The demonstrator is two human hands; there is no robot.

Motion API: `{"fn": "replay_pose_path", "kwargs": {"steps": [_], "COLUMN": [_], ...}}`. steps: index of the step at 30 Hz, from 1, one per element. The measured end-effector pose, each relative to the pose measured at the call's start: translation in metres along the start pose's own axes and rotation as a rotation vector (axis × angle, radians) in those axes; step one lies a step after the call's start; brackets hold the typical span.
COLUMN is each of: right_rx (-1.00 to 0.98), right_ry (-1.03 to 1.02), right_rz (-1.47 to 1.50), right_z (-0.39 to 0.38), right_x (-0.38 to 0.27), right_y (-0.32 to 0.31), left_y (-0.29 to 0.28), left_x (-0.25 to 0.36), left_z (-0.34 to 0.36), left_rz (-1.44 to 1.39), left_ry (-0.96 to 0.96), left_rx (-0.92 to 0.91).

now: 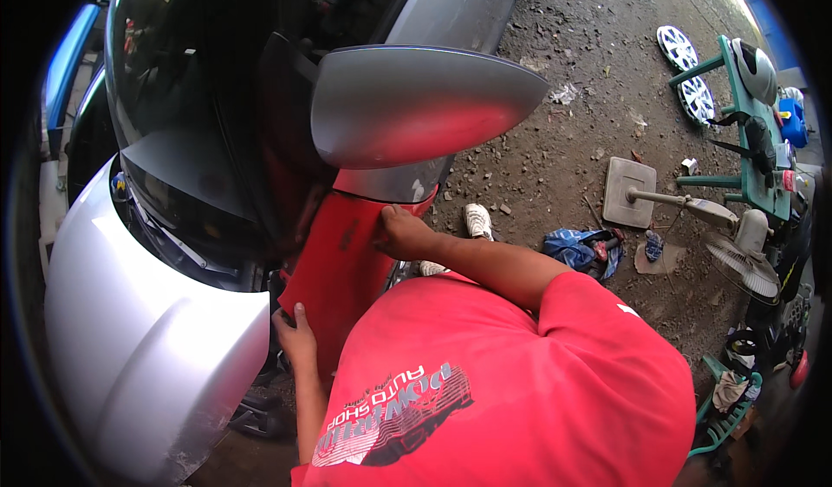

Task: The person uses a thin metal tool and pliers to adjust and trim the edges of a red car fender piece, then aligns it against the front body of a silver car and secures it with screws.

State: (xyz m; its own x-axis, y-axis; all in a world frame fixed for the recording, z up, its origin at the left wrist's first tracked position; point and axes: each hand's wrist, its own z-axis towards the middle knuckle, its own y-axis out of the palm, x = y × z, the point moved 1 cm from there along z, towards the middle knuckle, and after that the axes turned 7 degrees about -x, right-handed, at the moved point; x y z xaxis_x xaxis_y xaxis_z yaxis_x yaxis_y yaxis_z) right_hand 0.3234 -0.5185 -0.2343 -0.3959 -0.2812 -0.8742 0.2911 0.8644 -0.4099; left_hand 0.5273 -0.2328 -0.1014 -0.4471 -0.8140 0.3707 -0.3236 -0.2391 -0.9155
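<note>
A red car fender (334, 257) sits between the silver hood and the car's door, below the grey side mirror (416, 97). My left hand (297, 335) is closed round the fender's near left edge, thumb at the rim and the other fingers partly hidden. On the opposite edge, close to the door, my right hand (404, 233) has its fingers curled against the fender. A small dark mark shows on the red surface near its upper part. My red shirt hides part of the fender's lower end.
The silver hood (147, 314) lies left, beside the dark windshield (199, 123). Gravelly ground (555, 166) stretches right, with a blue cloth (572, 249), a toppled fan (737, 253), a green bench (750, 140) bearing a helmet (756, 71), and wheel covers (696, 99). My white shoe (477, 220) shows beyond my right arm.
</note>
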Motion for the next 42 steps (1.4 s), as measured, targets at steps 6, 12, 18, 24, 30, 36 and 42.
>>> {"fn": "replay_pose_path", "kwargs": {"steps": [6,12,18,24,30,36,42], "right_rx": [0.025,-0.170,-0.434,-0.368,-0.369,-0.469,-0.476], "right_ry": [-0.064,0.013,0.317,0.501,0.539,0.559,0.237], "right_rz": [0.102,0.082,-0.037,-0.002,-0.083,-0.162,-0.243], "right_z": [-0.008,-0.033,-0.092,-0.130,-0.146,-0.137,-0.100], "right_x": [0.006,0.028,0.082,0.138,0.157,0.143,0.120], "right_y": [0.007,0.012,0.021,0.015,0.000,-0.028,-0.061], "left_y": [-0.027,0.063,0.140,0.163,0.141,0.083,0.017], "left_x": [0.147,0.220,0.231,0.236,0.232,0.180,0.129], "left_z": [-0.038,0.019,0.074,0.073,0.044,0.028,-0.011], "left_rz": [0.094,0.300,0.616,0.777,0.536,0.353,0.155], "left_ry": [0.322,1.103,1.411,1.381,1.301,0.891,0.544], "left_rx": [-0.369,-0.631,-0.725,-0.691,-0.721,-0.676,-0.447]}}
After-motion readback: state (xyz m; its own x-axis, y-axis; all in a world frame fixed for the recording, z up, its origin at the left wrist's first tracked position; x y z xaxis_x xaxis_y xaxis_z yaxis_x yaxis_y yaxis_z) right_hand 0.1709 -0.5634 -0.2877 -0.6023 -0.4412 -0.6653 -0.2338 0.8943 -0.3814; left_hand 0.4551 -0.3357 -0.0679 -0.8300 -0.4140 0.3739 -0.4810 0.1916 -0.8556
